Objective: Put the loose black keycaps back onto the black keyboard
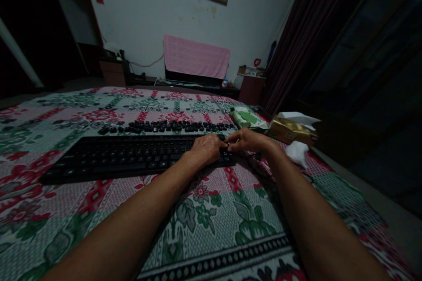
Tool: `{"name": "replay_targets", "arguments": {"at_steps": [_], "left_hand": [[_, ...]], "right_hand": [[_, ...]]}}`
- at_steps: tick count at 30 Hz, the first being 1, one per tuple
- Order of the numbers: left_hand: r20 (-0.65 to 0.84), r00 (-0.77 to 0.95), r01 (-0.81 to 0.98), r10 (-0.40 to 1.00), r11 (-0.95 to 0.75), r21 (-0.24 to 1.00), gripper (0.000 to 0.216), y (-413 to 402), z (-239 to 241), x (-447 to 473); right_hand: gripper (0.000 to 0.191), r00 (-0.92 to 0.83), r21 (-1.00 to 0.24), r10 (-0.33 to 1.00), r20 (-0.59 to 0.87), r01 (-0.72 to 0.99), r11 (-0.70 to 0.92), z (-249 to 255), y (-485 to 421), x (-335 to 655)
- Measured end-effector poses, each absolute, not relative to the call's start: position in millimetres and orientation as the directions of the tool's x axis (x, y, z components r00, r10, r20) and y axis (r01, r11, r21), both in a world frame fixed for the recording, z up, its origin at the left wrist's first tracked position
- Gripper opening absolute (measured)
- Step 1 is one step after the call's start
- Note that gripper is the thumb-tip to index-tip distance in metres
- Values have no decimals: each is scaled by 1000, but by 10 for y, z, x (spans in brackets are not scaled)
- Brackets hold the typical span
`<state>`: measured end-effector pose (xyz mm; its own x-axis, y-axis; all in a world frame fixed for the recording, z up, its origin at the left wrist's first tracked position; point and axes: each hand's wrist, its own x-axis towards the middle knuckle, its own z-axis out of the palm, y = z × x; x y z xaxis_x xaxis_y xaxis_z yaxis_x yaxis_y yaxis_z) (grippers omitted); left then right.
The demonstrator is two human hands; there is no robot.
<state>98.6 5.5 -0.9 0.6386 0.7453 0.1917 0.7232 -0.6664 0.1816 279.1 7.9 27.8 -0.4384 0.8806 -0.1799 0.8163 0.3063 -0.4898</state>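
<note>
A black keyboard (125, 153) lies on the patterned bedspread, several of its keys in place. My left hand (206, 147) rests over its right end, fingers bent and close together, with the index finger reaching toward my other hand. From the right, my right hand (245, 140) meets it at the keyboard's upper right corner, thumb and fingers drawn into a pinch. Anything between the fingertips is too small and dark to make out. Behind the keyboard, many loose black keycaps (165, 126) are spread in a long band.
To the right are a green-and-white packet (249, 117), a gold tissue box (290, 129) and a crumpled white tissue (297, 153). A dark cable (253, 164) runs beside my right wrist. The patterned bedspread (204, 210) covers the surface; a pink cloth (197, 57) hangs beyond it.
</note>
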Motion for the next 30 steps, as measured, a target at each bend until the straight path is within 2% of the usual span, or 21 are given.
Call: {"name": "replay_targets", "arguments": {"at_steps": [4, 7, 12, 16, 18, 21, 23, 25, 28, 30], "left_hand": [[179, 641, 734, 746, -665, 139, 36, 56, -11, 1001], [190, 628, 744, 755, -654, 139, 37, 46, -21, 1002], [224, 618, 718, 754, -657, 230, 39, 79, -34, 953], [278, 650, 634, 707, -707, 314, 38, 151, -13, 866], [303, 601, 667, 740, -673, 320, 37, 181, 5, 815], [347, 474, 783, 809, -568, 253, 34, 193, 18, 751], [362, 451, 816, 816, -542, 203, 32, 184, 12, 727], [346, 469, 820, 813, -546, 171, 30, 171, -6, 719], [300, 489, 822, 819, -548, 157, 30, 164, -32, 724], [290, 493, 823, 820, -548, 152, 31, 167, -42, 727]], "right_hand": [[27, -391, -465, 899, -197, 845, 266, 259, 84, 2783], [28, -405, -550, 889, -214, 802, 234, 234, 75, 2809], [25, -326, -730, 931, -164, 675, 108, 142, 82, 2851], [17, -265, -766, 956, -127, 639, 75, 55, 115, 2835], [15, -270, -768, 956, -110, 634, 91, 28, 119, 2826], [15, -265, -772, 959, -97, 629, 96, 9, 117, 2826], [16, -258, -757, 962, -89, 645, 102, 1, 133, 2828], [19, -204, -708, 979, -9, 692, 138, -11, 185, 2825], [20, -22, -550, 963, 269, 817, 173, -60, 335, 2811], [22, 42, -433, 921, 388, 890, 141, -113, 457, 2799]]}}
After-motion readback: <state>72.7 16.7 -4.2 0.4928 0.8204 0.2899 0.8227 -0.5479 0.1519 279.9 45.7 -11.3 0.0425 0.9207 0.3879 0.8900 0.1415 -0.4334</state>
